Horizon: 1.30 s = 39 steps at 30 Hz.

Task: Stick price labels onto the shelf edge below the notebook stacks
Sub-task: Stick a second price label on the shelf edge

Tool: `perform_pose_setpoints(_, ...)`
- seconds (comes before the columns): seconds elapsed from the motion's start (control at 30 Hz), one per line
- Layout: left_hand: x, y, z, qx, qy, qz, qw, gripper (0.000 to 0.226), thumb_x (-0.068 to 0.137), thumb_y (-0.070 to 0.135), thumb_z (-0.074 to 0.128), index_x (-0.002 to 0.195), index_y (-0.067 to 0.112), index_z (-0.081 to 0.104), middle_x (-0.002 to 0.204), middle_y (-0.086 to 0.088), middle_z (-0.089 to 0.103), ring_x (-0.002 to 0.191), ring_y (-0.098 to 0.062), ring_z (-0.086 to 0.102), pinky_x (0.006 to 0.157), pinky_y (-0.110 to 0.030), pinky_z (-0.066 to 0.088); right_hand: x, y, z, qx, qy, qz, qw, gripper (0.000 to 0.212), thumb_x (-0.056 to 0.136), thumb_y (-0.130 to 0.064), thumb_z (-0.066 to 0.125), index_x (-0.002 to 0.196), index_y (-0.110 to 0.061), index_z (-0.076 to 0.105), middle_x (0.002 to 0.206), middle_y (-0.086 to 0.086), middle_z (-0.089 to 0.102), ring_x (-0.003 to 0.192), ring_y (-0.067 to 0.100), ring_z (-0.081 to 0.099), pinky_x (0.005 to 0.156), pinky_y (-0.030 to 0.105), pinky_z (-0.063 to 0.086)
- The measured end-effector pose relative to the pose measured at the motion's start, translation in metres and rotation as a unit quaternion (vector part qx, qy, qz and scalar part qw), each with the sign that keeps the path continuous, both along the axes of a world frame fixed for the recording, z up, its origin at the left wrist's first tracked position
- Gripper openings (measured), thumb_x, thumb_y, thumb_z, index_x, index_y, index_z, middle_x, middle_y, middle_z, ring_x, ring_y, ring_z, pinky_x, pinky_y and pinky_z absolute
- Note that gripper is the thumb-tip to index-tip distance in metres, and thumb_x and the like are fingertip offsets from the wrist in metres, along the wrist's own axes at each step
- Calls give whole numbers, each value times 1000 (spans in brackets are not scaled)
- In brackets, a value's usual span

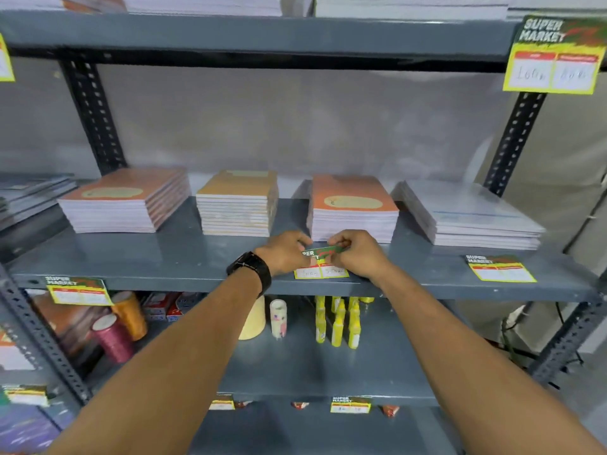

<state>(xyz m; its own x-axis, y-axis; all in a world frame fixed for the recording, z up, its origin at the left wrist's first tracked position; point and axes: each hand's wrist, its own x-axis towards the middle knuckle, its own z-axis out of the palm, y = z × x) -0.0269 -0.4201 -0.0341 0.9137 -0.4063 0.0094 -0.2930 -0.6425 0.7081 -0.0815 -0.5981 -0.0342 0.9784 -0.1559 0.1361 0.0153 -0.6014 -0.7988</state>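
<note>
- Mid-frame: both hands pinching one yellow-and-green paper price label (321, 262) at the front lip of the grey metal shelf (184, 261), right below the orange-covered notebook stack (353, 208).
- Left hand (284, 252), black wristwatch (251, 269) on the wrist, fingers curled shut on the label's left top corner; right hand (356, 252) closed the same way on the right top corner.
- Top strip of the label folded back onto the shelf top, white price boxes hanging over the edge.
- Probably best to square the label with the edge first, then press from the fold outward to dodge wrinkles.
- Worth matching the two already-stuck labels: one lower left (78, 290), one right of centre (501, 268).
- Readable print: "SUPER MARKET" on the big tag upper right (555, 55), handwriting roughly "100"; rest too blurry.
</note>
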Motion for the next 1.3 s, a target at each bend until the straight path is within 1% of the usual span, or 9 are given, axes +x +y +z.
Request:
perform_pose_setpoints(0.1, -5, 2, 6, -121, 26, -16, 992, 33, 80, 10, 75, 111, 15, 65, 96, -5, 61, 86, -16, 60, 79, -29, 52, -4, -2, 7, 83, 7, 31, 996, 23, 76, 4, 74, 96, -8, 74, 86, 1, 72, 81, 13, 67, 72, 21, 55)
perform_pose_setpoints(0.3, -17, 5, 18, -331, 124, -9, 935, 36, 81, 2, 74, 114, 5, 61, 113, -17, 69, 97, -26, 69, 87, -41, 58, -16, -7, 15, 226, 36, 35, 973, 13, 88, -3, 66, 100, -9, 69, 101, 15, 73, 85, 22, 69, 71, 38, 56)
perform_pose_setpoints(0.43, -36, 11, 13, -306, 139, -14, 942, 32, 81, 4, 75, 110, 2, 61, 109, -19, 71, 98, -30, 70, 85, -45, 59, -36, -9, 13, 243, 13, 44, 969, 12, 86, -4, 69, 97, -7, 68, 100, 15, 75, 89, 27, 73, 80, 43, 58)
perform_pose_setpoints(0.57, -64, 15, -2, -304, 57, 0, 951, 20, 82, 2, 73, 97, 11, 64, 97, -14, 74, 82, -22, 71, 69, -30, 60, -64, -6, 2, 211, 6, 87, 974, 25, 79, -3, 76, 102, -10, 68, 98, 8, 77, 93, 25, 73, 81, 40, 59)
perform_pose_setpoints(0.7, -84, 16, -27, -272, -10, 34, 962, 16, 81, 7, 75, 90, 18, 67, 87, -5, 76, 75, -16, 71, 75, -36, 59, -79, -2, -17, 135, -27, 61, 989, 15, 81, -10, 76, 90, -21, 72, 88, 1, 78, 86, 24, 73, 83, 44, 59)
perform_pose_setpoints(0.87, -95, 13, -51, -218, -67, 91, 969, 14, 77, 19, 79, 79, 27, 67, 68, 5, 71, 61, -6, 63, 58, -29, 53, -90, 6, -43, 67, -63, 0, 996, 8, 82, -21, 74, 82, -28, 70, 70, 4, 73, 59, 20, 64, 64, 47, 56)
perform_pose_setpoints(0.97, -100, 10, -57, -196, -94, 114, 970, 13, 76, 21, 79, 79, 26, 67, 67, 10, 70, 62, -3, 64, 63, -29, 56, -94, 11, -52, 60, -74, -23, 995, 8, 84, -18, 72, 82, -26, 69, 66, 0, 73, 60, 25, 69, 59, 44, 56)
perform_pose_setpoints(1.1, -101, 8, -64, -175, -119, 120, 970, 13, 78, 22, 78, 83, 24, 66, 74, 7, 73, 73, -10, 69, 72, -39, 58, -92, 16, -60, 24, -110, -71, 991, 10, 82, -17, 75, 84, -26, 71, 70, -6, 73, 63, 6, 65, 59, 18, 51)
perform_pose_setpoints(1.3, -104, 6, -69, -137, -155, 131, 969, 14, 81, 23, 76, 89, 24, 65, 81, 6, 72, 78, -12, 67, 75, -39, 56, -91, 21, -66, 2, -113, -92, 989, 5, 84, -22, 73, 89, -22, 72, 74, -7, 72, 70, 7, 67, 70, 26, 56)
